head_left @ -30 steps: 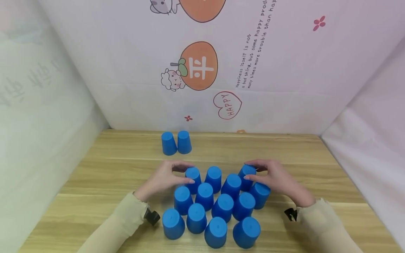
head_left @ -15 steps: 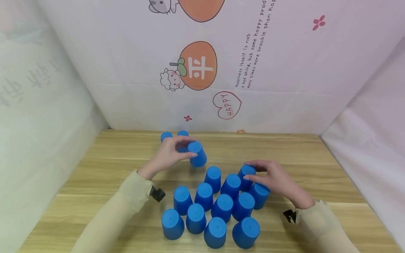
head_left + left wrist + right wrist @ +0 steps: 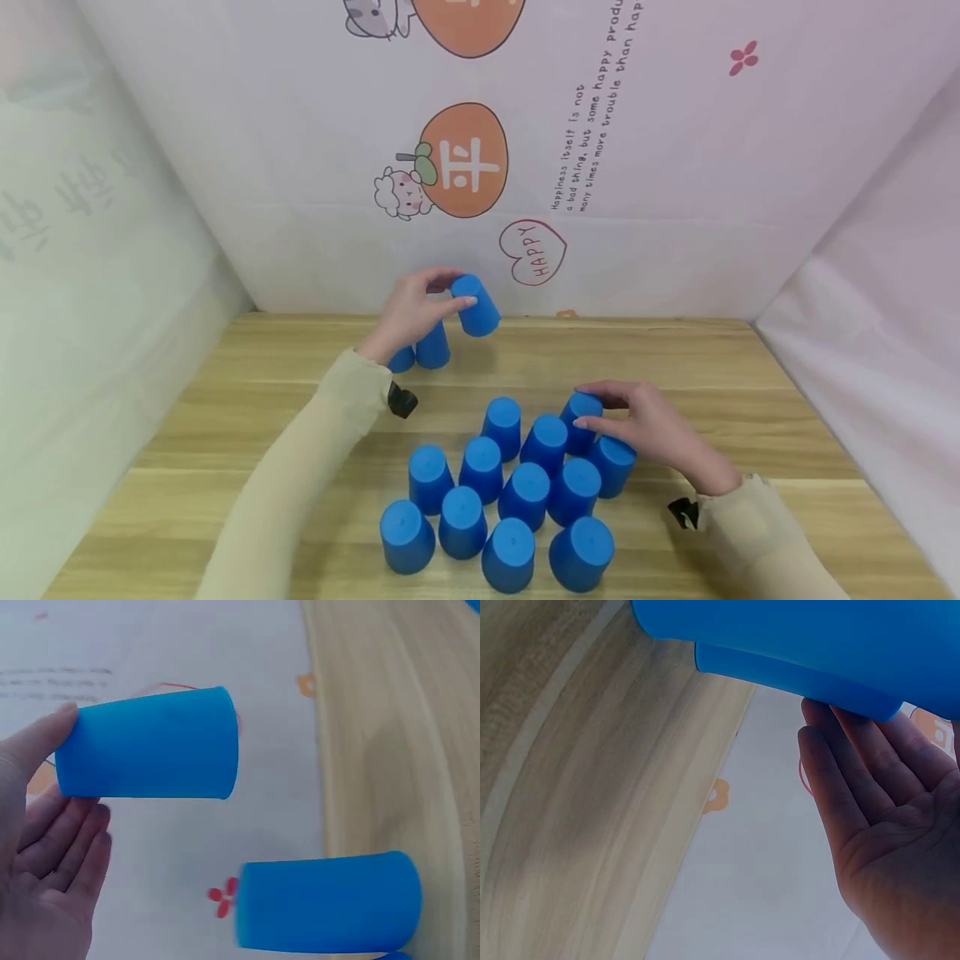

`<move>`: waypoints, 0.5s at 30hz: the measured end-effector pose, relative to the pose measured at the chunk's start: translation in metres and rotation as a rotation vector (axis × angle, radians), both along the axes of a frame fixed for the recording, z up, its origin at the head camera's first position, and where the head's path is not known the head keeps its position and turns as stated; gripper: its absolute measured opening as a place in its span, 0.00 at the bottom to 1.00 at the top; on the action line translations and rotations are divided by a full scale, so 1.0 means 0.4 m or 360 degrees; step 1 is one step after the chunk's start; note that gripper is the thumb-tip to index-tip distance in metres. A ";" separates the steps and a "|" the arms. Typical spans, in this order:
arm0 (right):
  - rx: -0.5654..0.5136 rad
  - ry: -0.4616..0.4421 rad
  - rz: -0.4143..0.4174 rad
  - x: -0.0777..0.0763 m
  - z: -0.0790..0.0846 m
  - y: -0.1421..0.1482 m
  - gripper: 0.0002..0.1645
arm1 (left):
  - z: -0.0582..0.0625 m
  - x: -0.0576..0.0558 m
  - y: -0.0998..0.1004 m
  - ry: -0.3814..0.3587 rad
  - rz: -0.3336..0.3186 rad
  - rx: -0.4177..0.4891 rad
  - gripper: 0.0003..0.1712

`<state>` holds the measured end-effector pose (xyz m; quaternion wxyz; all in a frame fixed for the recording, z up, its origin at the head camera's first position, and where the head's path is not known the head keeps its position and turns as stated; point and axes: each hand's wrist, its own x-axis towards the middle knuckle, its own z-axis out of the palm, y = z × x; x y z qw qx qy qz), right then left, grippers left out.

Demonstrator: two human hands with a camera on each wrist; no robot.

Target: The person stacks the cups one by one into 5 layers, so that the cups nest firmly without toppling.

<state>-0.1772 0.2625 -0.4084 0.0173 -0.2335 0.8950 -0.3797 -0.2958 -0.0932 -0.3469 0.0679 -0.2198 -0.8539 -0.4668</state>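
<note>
In the head view my left hand (image 3: 414, 310) pinches an upside-down blue cup (image 3: 477, 308) near its closed end, raised above the back of the table. The left wrist view shows thumb and fingers on that cup (image 3: 150, 744). Beside and below it, two more blue cups stand at the back; the nearer-right one (image 3: 432, 346) shows while the other (image 3: 402, 360) is mostly behind my hand. At the right, my right hand (image 3: 647, 423) holds a standing blue cup (image 3: 582, 415) between thumb and fingers, at the far right corner of the group.
Several blue cups stand upside down close together at the front middle, among them a front-left cup (image 3: 407, 537) and a front-right cup (image 3: 582, 554). The wooden table (image 3: 217, 467) ends at a printed white backdrop (image 3: 645, 275); white cloth hangs on both sides.
My left hand has lifted a cup out of the group's far left corner and carried it up and back, past the two rear cups. My right hand stays on its cup.
</note>
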 end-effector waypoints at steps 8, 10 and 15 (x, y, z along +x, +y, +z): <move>0.0005 0.0000 0.0011 0.001 0.003 -0.005 0.31 | -0.087 -0.037 0.008 -0.0066 0.0033 -0.0195 0.30; 0.0008 -0.0005 0.0007 0.001 0.004 -0.005 0.31 | -0.107 -0.042 0.008 -0.0077 0.0025 -0.0218 0.30; 0.0015 -0.0013 -0.0014 0.003 0.006 -0.005 0.31 | -0.134 -0.051 0.009 -0.0105 0.0000 -0.0219 0.29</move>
